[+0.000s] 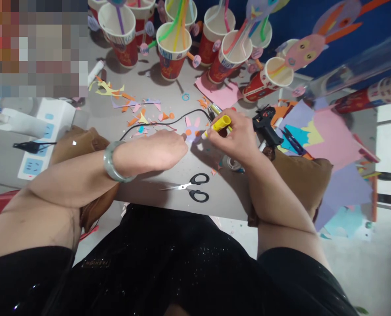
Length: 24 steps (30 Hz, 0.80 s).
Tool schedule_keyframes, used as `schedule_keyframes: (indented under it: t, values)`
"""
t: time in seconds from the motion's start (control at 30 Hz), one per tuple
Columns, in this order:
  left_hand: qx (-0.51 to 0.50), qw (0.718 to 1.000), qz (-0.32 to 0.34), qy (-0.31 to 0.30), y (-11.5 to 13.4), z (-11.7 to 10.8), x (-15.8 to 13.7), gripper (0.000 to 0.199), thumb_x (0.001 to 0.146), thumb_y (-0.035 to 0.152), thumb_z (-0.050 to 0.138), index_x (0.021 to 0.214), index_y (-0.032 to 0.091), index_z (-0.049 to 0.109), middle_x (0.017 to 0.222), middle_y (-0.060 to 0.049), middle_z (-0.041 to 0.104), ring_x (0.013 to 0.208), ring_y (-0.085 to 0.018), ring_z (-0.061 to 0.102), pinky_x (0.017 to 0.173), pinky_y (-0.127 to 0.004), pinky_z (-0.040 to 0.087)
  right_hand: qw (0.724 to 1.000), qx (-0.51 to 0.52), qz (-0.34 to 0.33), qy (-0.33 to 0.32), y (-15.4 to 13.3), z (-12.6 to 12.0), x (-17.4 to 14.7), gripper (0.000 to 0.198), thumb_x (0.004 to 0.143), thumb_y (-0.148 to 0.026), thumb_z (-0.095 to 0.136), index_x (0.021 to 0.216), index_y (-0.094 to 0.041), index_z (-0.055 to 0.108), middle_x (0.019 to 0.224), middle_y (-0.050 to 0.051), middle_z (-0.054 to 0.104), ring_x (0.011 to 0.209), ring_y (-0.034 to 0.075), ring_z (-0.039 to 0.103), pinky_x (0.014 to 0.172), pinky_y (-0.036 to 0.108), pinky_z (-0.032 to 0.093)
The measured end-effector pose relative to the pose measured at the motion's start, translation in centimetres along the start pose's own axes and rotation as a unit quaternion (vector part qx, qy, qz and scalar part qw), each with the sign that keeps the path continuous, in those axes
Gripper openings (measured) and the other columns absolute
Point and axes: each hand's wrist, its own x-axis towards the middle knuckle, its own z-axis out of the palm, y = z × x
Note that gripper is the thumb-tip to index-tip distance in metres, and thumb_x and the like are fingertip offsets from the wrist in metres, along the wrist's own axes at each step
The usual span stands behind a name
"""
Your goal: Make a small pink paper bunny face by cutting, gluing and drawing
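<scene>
A small purple paper rabbit face (191, 136) with pink ears and orange round patches is at the middle of the table. My left hand (164, 150), with a jade bangle on its wrist, has its fingers curled at the left edge of the paper face; most of them are hidden behind the back of the hand. In my right hand (237, 135) is a yellow marker (222, 123), gripped between thumb and fingers, its pale tip pointing down beside the face's right edge. Black-handled scissors (184, 187) lie partly open in front of both hands.
Red paper cups (173, 61) with straws and paper faces stand along the back. A black glue gun (268, 125) and coloured paper sheets (336, 136) lie at right. Paper scraps (136, 105), a black cord (169, 120), a white power strip (45, 136) and brown cushions (300, 180) surround my arms.
</scene>
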Motion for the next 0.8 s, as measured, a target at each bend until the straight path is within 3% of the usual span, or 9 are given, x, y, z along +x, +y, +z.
schedule_keyframes:
  t: [0.1,0.2,0.37,0.5,0.6,0.67,0.8]
  values:
    - [0.065,0.997,0.035,0.007,0.0,0.0,-0.3,0.035,0.083,-0.001,0.044,0.099,0.009,0.073,0.088,-0.014,0.073,0.079,-0.024,0.070,0.071,-0.033,0.041,1.000,-0.001,-0.020,-0.016,-0.9,1.3,0.0,0.009,0.090,-0.032,0.065,0.089,-0.024,0.062,0.074,0.003,0.066,0.079,0.025,0.064,0.089,0.048,0.051]
    - [0.068,0.996,0.052,0.020,-0.1,0.1,-0.4,0.037,0.084,-0.001,0.041,0.097,0.007,0.074,0.090,-0.017,0.074,0.079,-0.025,0.069,0.071,-0.035,0.041,0.999,-0.012,-0.033,-0.036,-1.4,2.3,0.1,0.012,0.090,-0.034,0.065,0.085,-0.024,0.059,0.067,0.001,0.063,0.071,0.022,0.061,0.090,0.047,0.049]
    - [0.059,0.997,0.045,0.010,-0.5,0.5,0.1,0.040,0.079,-0.002,0.045,0.102,0.009,0.075,0.101,-0.016,0.075,0.083,-0.024,0.069,0.075,-0.035,0.042,0.999,0.011,-0.013,-0.045,-0.5,0.4,0.4,0.022,0.081,-0.030,0.072,0.072,-0.025,0.054,0.061,-0.001,0.056,0.062,0.018,0.054,0.075,0.041,0.050]
    - [0.065,0.996,0.050,0.019,-0.9,1.1,0.4,0.042,0.076,0.000,0.050,0.108,0.010,0.076,0.086,-0.013,0.073,0.080,-0.026,0.069,0.069,-0.035,0.040,0.985,0.161,0.040,0.046,0.3,-2.5,0.7,0.019,0.079,-0.033,0.077,0.079,-0.025,0.061,0.071,0.000,0.064,0.062,0.015,0.056,0.061,0.034,0.048]
    - [0.075,0.995,0.057,0.037,-0.8,1.1,0.1,0.035,0.078,-0.001,0.050,0.099,0.010,0.076,0.085,-0.013,0.072,0.074,-0.024,0.066,0.065,-0.034,0.037,0.934,0.340,0.059,0.093,0.6,-3.3,1.0,0.028,0.079,-0.047,0.081,0.087,-0.026,0.063,0.074,-0.001,0.067,0.062,0.015,0.063,0.055,0.031,0.049]
    - [0.073,0.994,0.066,0.051,-0.7,0.9,-0.2,0.030,0.081,0.000,0.049,0.091,0.010,0.076,0.086,-0.013,0.073,0.071,-0.021,0.063,0.063,-0.033,0.035,0.915,0.396,0.066,0.045,0.5,-3.1,1.1,0.038,0.074,-0.051,0.086,0.095,-0.027,0.066,0.078,-0.002,0.071,0.069,0.016,0.069,0.060,0.031,0.054]
    - [0.059,0.996,0.051,0.050,-0.4,0.6,-0.3,0.030,0.084,0.000,0.048,0.086,0.012,0.076,0.079,-0.012,0.072,0.068,-0.019,0.059,0.064,-0.033,0.037,0.919,0.370,0.065,-0.124,-0.7,-1.8,1.6,0.044,0.073,-0.051,0.089,0.104,-0.024,0.075,0.090,0.002,0.078,0.083,0.019,0.073,0.078,0.037,0.063]
